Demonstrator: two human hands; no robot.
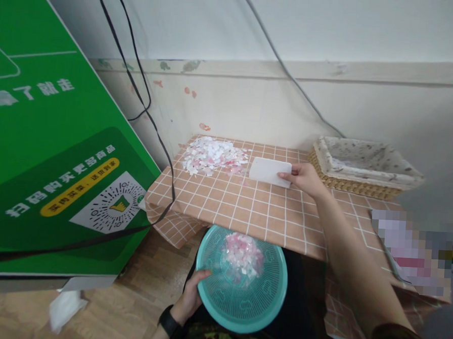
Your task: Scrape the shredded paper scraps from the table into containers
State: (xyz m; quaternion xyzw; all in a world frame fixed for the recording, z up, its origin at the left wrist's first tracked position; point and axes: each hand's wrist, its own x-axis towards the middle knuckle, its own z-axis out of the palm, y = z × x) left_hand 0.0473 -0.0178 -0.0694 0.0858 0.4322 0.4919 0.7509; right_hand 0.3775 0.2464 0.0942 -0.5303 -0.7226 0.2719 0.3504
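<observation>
My left hand (pixel 192 295) grips the left rim of a round turquoise plastic colander (pixel 242 304), held just below the table's front edge. Pink and white paper scraps (pixel 242 256) lie inside it, towards the far side. With my right hand (pixel 302 179) I pinch the right end of a flat white rectangular scraper (pixel 270 172), low over the checked tablecloth or on it. Left of the scraper a pile of white and pink paper scraps (pixel 214 156) is spread on the cloth; a few pink bits lie close to the scraper's left edge.
A cloth-lined wicker basket (pixel 354 186) stands at the table's back right. The brown checked tablecloth (pixel 225 202) hangs over the front edge. A tall green panel (pixel 72 141) and a dangling black strap (pixel 169 171) are on the left. White plastic (pixel 65 309) lies on the floor.
</observation>
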